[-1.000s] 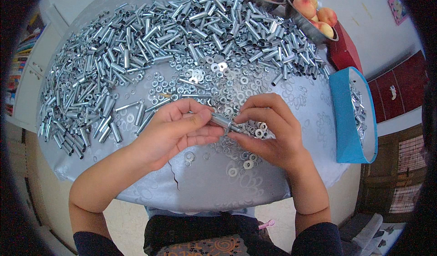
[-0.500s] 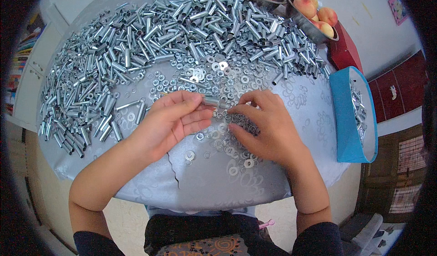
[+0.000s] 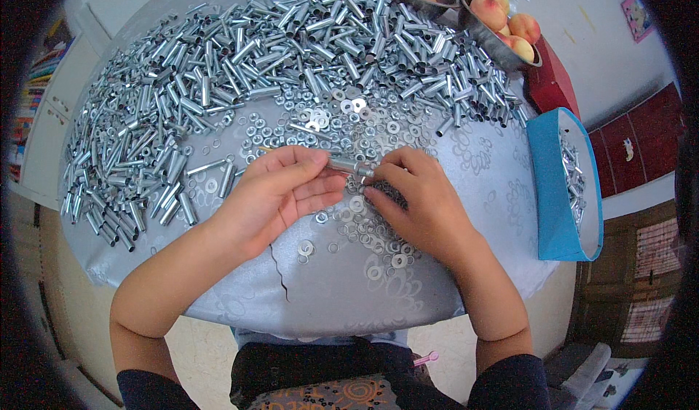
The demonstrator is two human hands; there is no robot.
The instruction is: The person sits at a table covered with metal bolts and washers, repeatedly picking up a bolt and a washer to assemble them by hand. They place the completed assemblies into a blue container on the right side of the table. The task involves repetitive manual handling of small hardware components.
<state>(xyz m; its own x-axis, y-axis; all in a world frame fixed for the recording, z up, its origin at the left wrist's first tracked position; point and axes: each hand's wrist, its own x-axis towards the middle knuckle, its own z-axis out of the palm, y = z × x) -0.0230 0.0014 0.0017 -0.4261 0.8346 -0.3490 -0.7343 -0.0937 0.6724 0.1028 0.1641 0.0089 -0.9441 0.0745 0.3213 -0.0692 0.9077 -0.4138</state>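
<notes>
Between the thumb and fingers of my left hand lies a silver sleeve anchor bolt, its end pointing right. My right hand closes its thumb and index finger around that right end, where a nut or washer seems to sit; the fingertips partly hide it. Under both hands, loose washers are scattered on the tabletop. Just beyond them are small nuts mixed with more washers. A large heap of metal sleeves spreads across the far and left parts of the table.
At the right edge stands a blue fabric bin with metal pieces inside. Metal bowls hold peaches at the far right, beside a red box. A shiny patterned cloth covers the round table.
My right fingers have closed in on the right end of the anchor bolt. My left hand keeps its grip and has shifted very slightly right.
</notes>
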